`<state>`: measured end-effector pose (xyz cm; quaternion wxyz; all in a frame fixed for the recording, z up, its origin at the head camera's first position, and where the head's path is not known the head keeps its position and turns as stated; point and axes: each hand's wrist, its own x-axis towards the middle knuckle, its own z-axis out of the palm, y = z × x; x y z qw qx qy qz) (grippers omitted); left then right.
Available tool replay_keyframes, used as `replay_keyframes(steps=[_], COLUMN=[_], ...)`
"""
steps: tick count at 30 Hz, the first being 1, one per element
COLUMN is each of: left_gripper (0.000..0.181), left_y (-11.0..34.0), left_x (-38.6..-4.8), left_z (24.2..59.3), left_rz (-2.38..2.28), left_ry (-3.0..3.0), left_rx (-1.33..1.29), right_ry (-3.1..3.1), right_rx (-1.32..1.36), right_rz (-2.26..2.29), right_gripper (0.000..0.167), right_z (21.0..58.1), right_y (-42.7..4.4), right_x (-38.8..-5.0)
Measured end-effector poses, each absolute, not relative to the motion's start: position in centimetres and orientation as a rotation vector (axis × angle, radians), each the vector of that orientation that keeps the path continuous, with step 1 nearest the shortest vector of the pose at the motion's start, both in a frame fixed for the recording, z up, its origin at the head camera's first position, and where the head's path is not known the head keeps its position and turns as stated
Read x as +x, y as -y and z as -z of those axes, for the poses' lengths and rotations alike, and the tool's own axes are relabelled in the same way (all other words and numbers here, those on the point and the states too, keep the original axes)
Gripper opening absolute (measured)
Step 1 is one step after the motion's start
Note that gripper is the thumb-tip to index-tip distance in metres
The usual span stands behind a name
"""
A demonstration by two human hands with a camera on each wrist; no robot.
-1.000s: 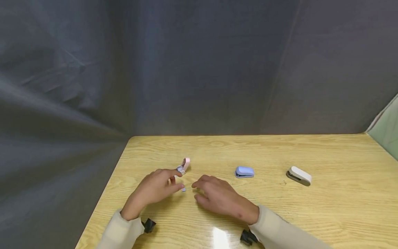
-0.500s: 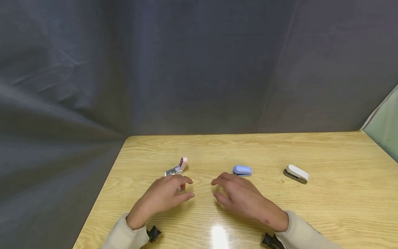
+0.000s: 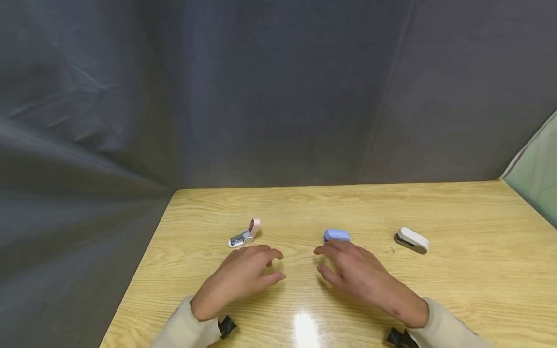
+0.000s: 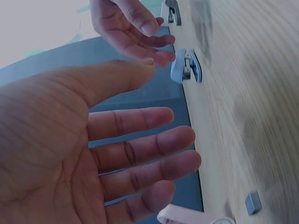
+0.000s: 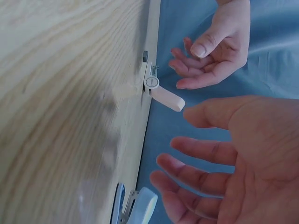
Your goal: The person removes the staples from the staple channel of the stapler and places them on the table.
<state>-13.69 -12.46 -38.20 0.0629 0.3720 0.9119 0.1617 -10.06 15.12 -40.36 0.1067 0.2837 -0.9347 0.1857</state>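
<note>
My left hand (image 3: 241, 272) hovers above the wooden table with fingers spread and nothing in it. Just beyond it lies a pink and white stapler (image 3: 244, 236), its top arm swung up and its metal magazine showing. In the left wrist view a small grey block, seemingly a staple strip (image 4: 253, 203), lies on the table; the left hand hides it in the head view. My right hand (image 3: 361, 270) is also raised and holds nothing. Its fingers partly cover a blue stapler (image 3: 337, 235), which stands behind it on the table.
A white and grey stapler (image 3: 411, 240) lies farther right on the wooden table (image 3: 470, 270). A dark curtain (image 3: 278, 96) hangs along the back and left side. Pale green fabric (image 3: 537, 166) shows at the right edge.
Both hands have moved to the right and farther apart, the right hand most, now in front of the blue stapler. The pink stapler, partly covered by the left hand before, is now uncovered.
</note>
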Motion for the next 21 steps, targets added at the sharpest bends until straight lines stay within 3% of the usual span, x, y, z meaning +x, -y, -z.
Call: replay_keyframes(steps=[21], left_gripper=[0.039], left_y=[6.8], left_x=[-15.0], left_z=[39.1], left_rz=[-0.227], left_ry=[-2.756], left_rx=[1.267], right_ry=[2.805], right_rx=[0.689], right_rz=[-0.509], right_gripper=[0.037], right_z=[40.9], right_y=[-17.8], right_x=[-9.8])
